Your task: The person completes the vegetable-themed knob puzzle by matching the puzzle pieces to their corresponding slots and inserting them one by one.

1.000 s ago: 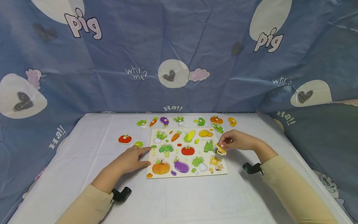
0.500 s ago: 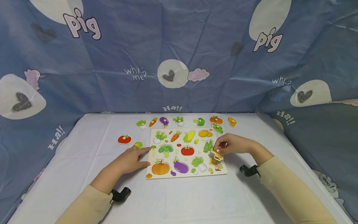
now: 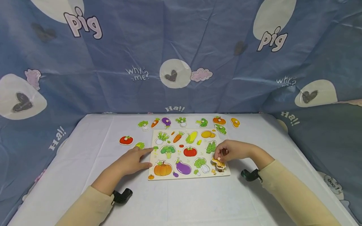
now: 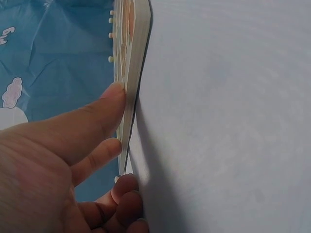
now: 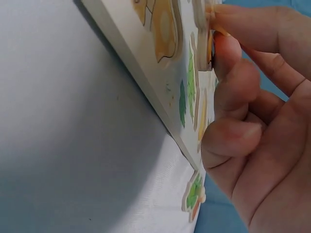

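A white wooden vegetable puzzle board [image 3: 186,176] lies on the white cloth. My left hand [image 3: 131,161] rests at its left side; in the left wrist view the thumb [image 4: 115,92] and index finger touch the board's edge [image 4: 138,53], the other fingers bent beside it. Over the lower right corner, my right hand [image 3: 236,150] pinches a mushroom puzzle piece [image 3: 220,164] by its small knob, thumb against fingertips. The piece hovers just above the printed mushroom recess, partly covering it. In the right wrist view the mushroom piece [image 5: 203,48] appears edge-on, apart from the board.
Behind the board lie several knobbed pieces, among them a carrot [image 3: 155,122], an eggplant [image 3: 166,122], a broccoli [image 3: 202,122] and a pumpkin [image 3: 219,120]. A tomato piece [image 3: 126,140] and a corn piece [image 3: 139,145] lie to the left. A blue printed curtain [image 3: 181,40] hangs behind.
My right hand has carried the mushroom piece down toward the board's lower right corner, from beside the asparagus picture to over the mushroom recess. My left hand has stayed put.
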Demonstrator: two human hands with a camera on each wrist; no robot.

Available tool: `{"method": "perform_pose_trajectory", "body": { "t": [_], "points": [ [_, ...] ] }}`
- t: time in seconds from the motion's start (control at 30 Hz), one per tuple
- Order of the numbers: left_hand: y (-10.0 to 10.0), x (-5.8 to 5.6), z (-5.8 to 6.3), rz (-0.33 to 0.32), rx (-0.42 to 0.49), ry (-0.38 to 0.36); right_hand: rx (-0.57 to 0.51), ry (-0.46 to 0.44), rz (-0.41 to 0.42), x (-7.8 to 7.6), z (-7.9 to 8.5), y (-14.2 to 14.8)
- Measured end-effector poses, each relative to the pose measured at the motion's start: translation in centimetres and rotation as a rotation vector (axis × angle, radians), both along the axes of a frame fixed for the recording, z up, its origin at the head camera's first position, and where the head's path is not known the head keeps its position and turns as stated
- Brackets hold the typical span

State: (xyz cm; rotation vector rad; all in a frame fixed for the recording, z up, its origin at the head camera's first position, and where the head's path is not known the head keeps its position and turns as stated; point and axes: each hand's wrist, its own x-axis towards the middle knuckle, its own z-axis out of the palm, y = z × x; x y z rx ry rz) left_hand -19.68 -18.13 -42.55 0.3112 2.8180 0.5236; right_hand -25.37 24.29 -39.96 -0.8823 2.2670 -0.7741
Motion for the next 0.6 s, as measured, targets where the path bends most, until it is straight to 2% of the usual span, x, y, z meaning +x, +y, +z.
{"method": "perform_pose_trajectory", "body": {
  "t": [0.3,0.6],
  "points": [
    [0.07,-0.02,0.25,-0.009,0.001,0.002,0.071,-0.007,-0.003,0.41,-0.34,-0.41],
    [0.13,0.11,0.28,0.003,-0.005,-0.007,0.058,0.004,0.033,0.45,-0.72,-0.62]
  ]
}}
